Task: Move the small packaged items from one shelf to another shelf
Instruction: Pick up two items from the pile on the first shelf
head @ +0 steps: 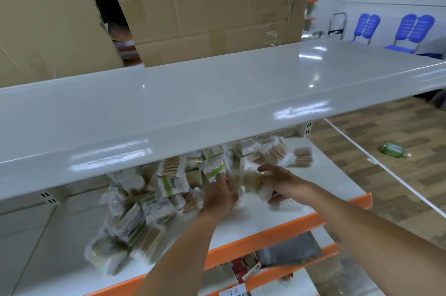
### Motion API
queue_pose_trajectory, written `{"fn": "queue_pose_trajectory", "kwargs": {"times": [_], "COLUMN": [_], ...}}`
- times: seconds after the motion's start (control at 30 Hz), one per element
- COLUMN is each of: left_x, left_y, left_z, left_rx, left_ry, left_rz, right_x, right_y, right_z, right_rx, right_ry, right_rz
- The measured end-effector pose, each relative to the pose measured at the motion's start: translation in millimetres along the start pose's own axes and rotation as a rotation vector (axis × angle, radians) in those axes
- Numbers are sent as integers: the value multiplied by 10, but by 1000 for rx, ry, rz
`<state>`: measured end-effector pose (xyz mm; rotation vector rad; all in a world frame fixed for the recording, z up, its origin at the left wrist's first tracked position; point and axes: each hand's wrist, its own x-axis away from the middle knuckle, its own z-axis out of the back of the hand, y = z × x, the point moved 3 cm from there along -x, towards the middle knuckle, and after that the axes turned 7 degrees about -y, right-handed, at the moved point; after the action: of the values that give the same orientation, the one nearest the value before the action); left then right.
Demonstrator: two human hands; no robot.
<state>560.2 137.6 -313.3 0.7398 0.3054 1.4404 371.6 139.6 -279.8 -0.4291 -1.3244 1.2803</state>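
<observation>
Packets (154,208) of cotton swabs lie heaped on the middle shelf (260,217). Left hand (220,195) grip curled on a packet; right hand (275,181) grip pinching another.

Risks: slick wrappers slip from a loose grip; dragging one could tip neighbours over the orange lip.

Top shelf (217,92) glossy and bare, cardboard (207,5) behind. Wood-pattern floor (391,141), green bottle (392,150), blue chairs (415,30).
</observation>
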Motion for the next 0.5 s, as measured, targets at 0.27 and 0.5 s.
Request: {"fn": "queue_pose_trajectory", "kwargs": {"times": [0.27,0.5], "left_x": [-79,-117], "left_y": [-227,-298], "left_z": [-70,-144], "left_rx": [175,225], "left_ry": [-331,-210], "left_rz": [173,196], "right_x": [-39,17], "right_y": [138,189], "right_z": [-31,-56], "right_rx": [-209,27], "right_ry": [77,-1], "right_rz": [-139,-106]}}
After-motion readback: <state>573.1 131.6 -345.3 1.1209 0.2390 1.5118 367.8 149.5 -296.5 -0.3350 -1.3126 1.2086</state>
